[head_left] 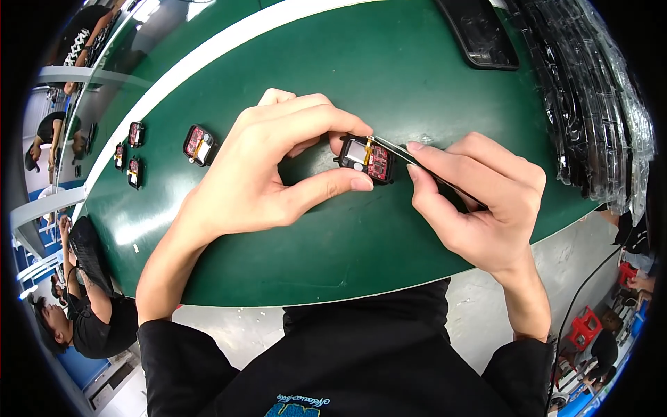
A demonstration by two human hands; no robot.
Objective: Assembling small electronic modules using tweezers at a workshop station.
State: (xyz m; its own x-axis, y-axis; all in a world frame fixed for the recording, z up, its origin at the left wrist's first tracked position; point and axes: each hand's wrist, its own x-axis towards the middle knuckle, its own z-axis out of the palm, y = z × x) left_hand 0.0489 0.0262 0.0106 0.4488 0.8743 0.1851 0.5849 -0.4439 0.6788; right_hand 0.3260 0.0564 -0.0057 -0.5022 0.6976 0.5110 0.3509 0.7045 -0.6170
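Observation:
My left hand holds a small open watch-like case above the green table, thumb on its near edge and index finger at its far edge. Inside the black case show a red circuit board, a silvery block, a round pale part and a yellow-orange flex strip. In my right hand a pair of tweezers is pinched between thumb and fingers. Its tips meet the case's far side, by the upper end of the strip and my left index fingertip. What the tips grip is too small to tell.
A similar open case lies left of my left hand, with three more, including one case, farther left. At the far right stand a black tray and stacked clear plastic trays. Co-workers sit beyond the table.

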